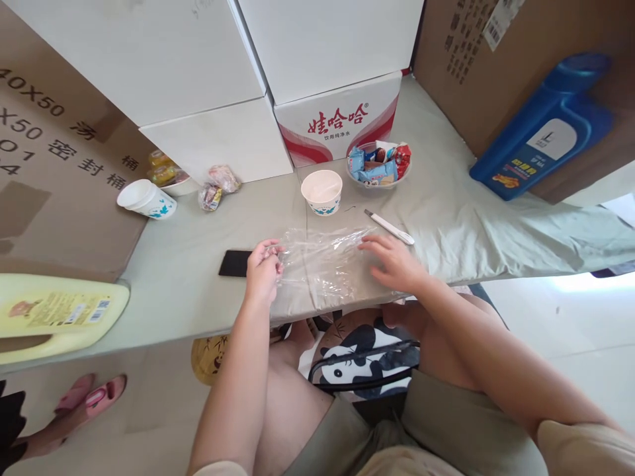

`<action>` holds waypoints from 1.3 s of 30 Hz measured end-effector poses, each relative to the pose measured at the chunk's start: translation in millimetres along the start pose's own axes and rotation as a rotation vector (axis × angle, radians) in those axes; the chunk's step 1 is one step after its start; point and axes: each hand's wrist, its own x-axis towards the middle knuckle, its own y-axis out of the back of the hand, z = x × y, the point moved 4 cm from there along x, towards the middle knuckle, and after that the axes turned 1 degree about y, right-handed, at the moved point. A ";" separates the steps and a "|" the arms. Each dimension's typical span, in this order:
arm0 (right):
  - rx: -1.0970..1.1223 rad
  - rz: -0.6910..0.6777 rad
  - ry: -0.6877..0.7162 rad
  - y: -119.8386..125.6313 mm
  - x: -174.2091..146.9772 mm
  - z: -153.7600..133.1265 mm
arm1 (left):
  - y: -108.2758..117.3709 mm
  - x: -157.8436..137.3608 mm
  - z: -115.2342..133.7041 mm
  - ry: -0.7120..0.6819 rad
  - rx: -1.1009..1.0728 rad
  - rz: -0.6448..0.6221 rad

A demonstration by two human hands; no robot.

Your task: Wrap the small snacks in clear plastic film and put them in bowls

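Observation:
A clear plastic bag (322, 264) lies spread on the cloth-covered table in front of me. My left hand (264, 270) is closed on its left edge, fingers pinched. Over the bag's right side, my right hand (394, 263) has its fingers apart; whether the fingertips touch the film I cannot tell. Partly behind my left hand is a black phone (234, 263). A white utility knife (389, 227) rests just beyond my right hand. Past the bag stands a white paper bowl (321, 193) with a blue leaf print.
A plastic bowl of wrapped snacks (380, 170) stands at the back. Stacked paper cups (147, 199) tilt at the left near small snack packs (218, 188). A yellow jug (59, 314) and a blue bottle (546, 129) flank the table. White boxes (340, 122) line the back; another person's feet show lower left.

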 end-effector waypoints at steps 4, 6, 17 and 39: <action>0.058 -0.249 0.095 -13.9 -6.7 -9.6 | -9.1 -0.9 -5.5 -0.039 -0.008 0.035; 0.054 -0.268 0.060 -13.3 -8.5 -7.7 | -8.3 0.9 -8.5 -0.061 -0.016 0.074; -0.003 -0.170 0.050 4.6 -19.6 0.5 | -10.1 0.5 19.1 -0.515 0.456 0.064; 0.229 0.217 -0.037 7.2 -8.8 14.9 | -24.4 -29.9 -12.4 -0.563 1.207 -0.484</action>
